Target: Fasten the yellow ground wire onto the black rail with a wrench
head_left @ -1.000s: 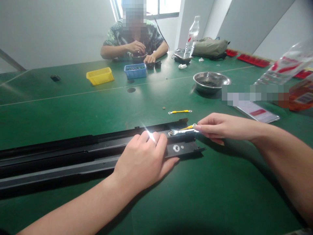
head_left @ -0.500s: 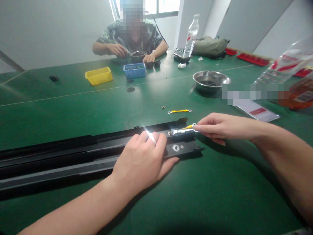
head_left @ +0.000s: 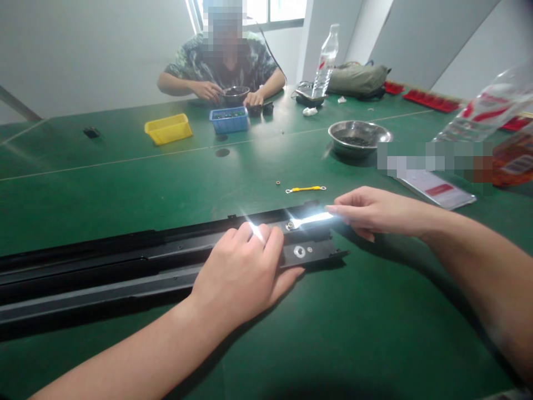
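Note:
A long black metal rail (head_left: 125,266) lies across the green table (head_left: 333,333) in front of me. My left hand (head_left: 241,275) is closed over the rail near its right end, pressing it down. My right hand (head_left: 370,214) pinches the handle of a small shiny wrench (head_left: 310,220). The wrench's head sits on a nut (head_left: 290,226) on the rail. A round silver fitting (head_left: 299,251) shows on the rail just below. Beyond the rail lie a short yellow wire with ring ends (head_left: 306,189) and a small washer (head_left: 277,182).
A steel bowl (head_left: 358,135) of small parts stands at the right. Further back are a yellow bin (head_left: 168,128) and a blue bin (head_left: 229,120). Another person (head_left: 225,61) works at the far edge. Bottles (head_left: 326,61), a bag (head_left: 358,79) and papers (head_left: 435,189) line the right side.
My right hand has swung the wrench handle a little away from me, and it now glares in the light. The person opposite has shifted their hands at a bowl.

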A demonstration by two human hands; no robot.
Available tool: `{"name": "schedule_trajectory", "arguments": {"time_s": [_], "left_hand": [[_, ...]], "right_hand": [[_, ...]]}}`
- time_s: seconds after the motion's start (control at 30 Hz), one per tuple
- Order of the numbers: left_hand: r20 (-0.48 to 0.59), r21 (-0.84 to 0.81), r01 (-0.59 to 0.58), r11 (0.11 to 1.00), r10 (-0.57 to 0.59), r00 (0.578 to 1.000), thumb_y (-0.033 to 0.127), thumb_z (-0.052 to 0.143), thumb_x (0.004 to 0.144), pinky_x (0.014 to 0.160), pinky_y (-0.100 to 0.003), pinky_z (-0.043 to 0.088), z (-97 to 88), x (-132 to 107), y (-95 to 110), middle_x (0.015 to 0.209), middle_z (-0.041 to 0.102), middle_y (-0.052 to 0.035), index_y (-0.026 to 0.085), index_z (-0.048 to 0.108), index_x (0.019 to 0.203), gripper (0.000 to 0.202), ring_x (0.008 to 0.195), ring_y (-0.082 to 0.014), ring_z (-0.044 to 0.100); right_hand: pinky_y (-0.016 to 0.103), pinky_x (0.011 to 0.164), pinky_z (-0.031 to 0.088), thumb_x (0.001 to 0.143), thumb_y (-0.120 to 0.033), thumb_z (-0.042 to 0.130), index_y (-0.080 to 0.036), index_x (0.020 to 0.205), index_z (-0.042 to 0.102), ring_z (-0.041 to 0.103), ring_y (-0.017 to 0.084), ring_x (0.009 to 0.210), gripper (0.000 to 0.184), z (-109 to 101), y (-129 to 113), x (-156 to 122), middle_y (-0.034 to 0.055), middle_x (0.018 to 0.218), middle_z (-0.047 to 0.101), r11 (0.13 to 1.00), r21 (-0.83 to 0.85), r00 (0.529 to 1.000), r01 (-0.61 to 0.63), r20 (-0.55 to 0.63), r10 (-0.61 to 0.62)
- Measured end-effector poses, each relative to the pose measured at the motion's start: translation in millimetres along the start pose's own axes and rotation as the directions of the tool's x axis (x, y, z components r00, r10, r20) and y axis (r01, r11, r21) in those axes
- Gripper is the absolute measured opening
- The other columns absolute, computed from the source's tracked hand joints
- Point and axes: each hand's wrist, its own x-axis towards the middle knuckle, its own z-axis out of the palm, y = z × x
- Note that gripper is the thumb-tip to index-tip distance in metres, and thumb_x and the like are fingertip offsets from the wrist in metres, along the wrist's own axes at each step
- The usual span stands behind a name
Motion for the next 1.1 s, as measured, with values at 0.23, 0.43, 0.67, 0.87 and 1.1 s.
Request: {"name": "schedule_trajectory", "arguments": {"time_s": [0.23, 0.43, 0.67, 0.87, 1.1], "left_hand": [[0.000, 0.006, -0.003, 1.000, 0.003, 1.000, 0.061, 0.037, 0.101, 0.080, -0.046, 0.048, 0.1, -0.8, -0.2, 0.100, 0.062, -0.0118, 0.016, 0.057, 0.119, 0.052, 0.093, -0.0313, 0.056], [0.000, 0.002, -0.002, 1.000, 0.002, 1.000, 0.061, 0.037, 0.101, 0.079, -0.047, 0.047, 0.7, -0.4, -0.1, 0.100, 0.062, -0.0114, 0.017, 0.056, 0.116, 0.050, 0.092, -0.0312, 0.055], [0.002, 0.011, -0.002, 1.000, 0.002, 1.000, 0.062, 0.037, 0.100, 0.079, -0.046, 0.047, 0.3, -1.1, -0.3, 0.098, 0.061, -0.0103, 0.018, 0.056, 0.115, 0.051, 0.091, -0.0309, 0.055], [-0.004, 0.010, 0.002, 1.000, -0.002, 1.000, 0.061, 0.038, 0.101, 0.079, -0.046, 0.047, 0.3, -1.0, 0.2, 0.098, 0.060, -0.0099, 0.018, 0.056, 0.114, 0.049, 0.091, -0.0308, 0.055], [-0.007, -0.001, -0.002, 1.000, 0.002, 1.000, 0.062, 0.036, 0.101, 0.079, -0.047, 0.047, 1.8, -0.9, -0.3, 0.100, 0.061, -0.0103, 0.018, 0.055, 0.116, 0.051, 0.092, -0.0310, 0.055]], "right_hand": [[0.029, 0.051, 0.030, 0.090, -0.067, 0.061, -0.021, 0.078, 0.062, 0.049, 0.015, 0.049, 0.047, 3.0, 0.6, 3.4, -0.0015, 0.054, 0.054, 0.998, 0.060, 0.998, 0.024, -0.061, -0.020], [0.029, 0.051, 0.030, 0.091, -0.067, 0.060, -0.021, 0.079, 0.062, 0.048, 0.015, 0.048, 0.047, 4.2, -1.0, 3.3, -0.0015, 0.052, 0.054, 0.999, 0.047, 0.994, 0.015, -0.105, -0.010], [0.028, 0.051, 0.033, 0.093, -0.064, 0.059, -0.020, 0.067, 0.056, 0.050, 0.015, 0.048, 0.051, -2.8, 0.4, -2.3, -0.0005, 0.050, 0.054, 0.999, -0.007, 0.993, 0.038, 0.111, -0.037], [0.029, 0.048, 0.034, 0.094, -0.059, 0.060, -0.020, 0.068, 0.056, 0.052, 0.014, 0.048, 0.048, -7.9, 7.2, -3.9, -0.0007, 0.056, 0.054, 0.999, 0.030, 0.981, 0.041, 0.188, -0.046], [0.028, 0.048, 0.035, 0.095, -0.061, 0.058, -0.019, 0.070, 0.058, 0.053, 0.014, 0.049, 0.049, -12.4, 11.6, -4.5, -0.0011, 0.057, 0.052, 0.998, 0.057, 0.976, 0.018, 0.215, -0.030]]}}
